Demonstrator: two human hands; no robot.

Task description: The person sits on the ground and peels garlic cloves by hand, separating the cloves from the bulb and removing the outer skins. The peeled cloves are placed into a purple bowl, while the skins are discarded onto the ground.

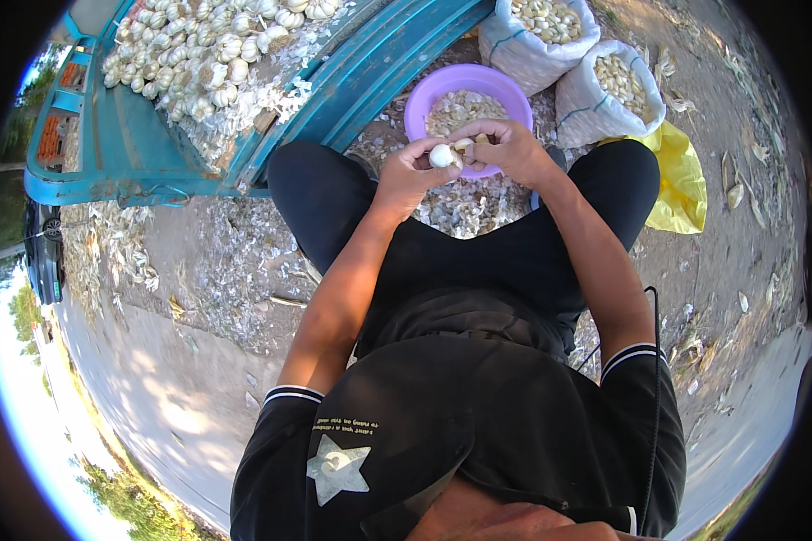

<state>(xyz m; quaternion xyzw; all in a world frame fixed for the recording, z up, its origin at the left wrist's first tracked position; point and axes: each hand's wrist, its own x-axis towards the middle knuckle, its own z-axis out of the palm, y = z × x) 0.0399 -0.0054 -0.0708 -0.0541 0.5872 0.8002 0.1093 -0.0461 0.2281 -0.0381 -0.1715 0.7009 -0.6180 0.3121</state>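
Observation:
Between my hands is a partly broken-up garlic bulb, white and round on its left side. My left hand grips this bulb with thumb and fingers. My right hand pinches pale garlic cloves at the bulb's right side; how many it holds is partly hidden by the fingers. Both hands are over the near rim of a purple plastic basin. Loose cloves cover the basin's bottom.
Two white woven sacks of cloves stand beyond the basin, right of it. A yellow plastic bag lies by my right knee. Garlic bulbs are heaped on a blue metal truck bed at left. Papery skins litter the ground.

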